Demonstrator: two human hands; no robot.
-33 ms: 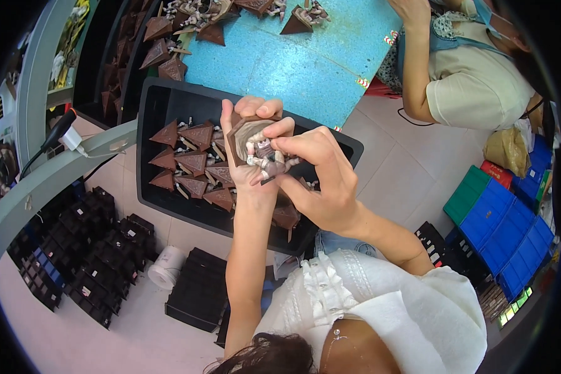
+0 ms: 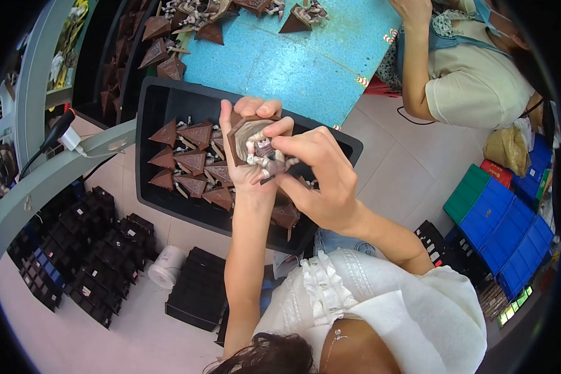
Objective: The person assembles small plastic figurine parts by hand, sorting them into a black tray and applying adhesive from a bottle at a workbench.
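A small painted figurine (image 2: 268, 156), pale and brown, sits against a dark brown angular base (image 2: 234, 140) above the black tray. My left hand (image 2: 246, 177) cradles this piece, its fingers wrapped over the base's far edge. From the right, my right hand (image 2: 330, 174) closes on the figurine, index finger at its upper part and thumb near its lower end. The fingers hide part of it. Beneath my hands, the black tray (image 2: 156, 103) holds rows of similar figurines with brown triangular pieces (image 2: 192, 162).
Beyond the tray stands a blue-topped table (image 2: 293, 68) bearing more figurines (image 2: 302, 17). A co-worker (image 2: 474, 87) is at the far right. A grey metal frame (image 2: 50, 159) borders the left. Black bins (image 2: 196, 290), a white bucket (image 2: 166, 267) and blue crates (image 2: 511, 218) surround me.
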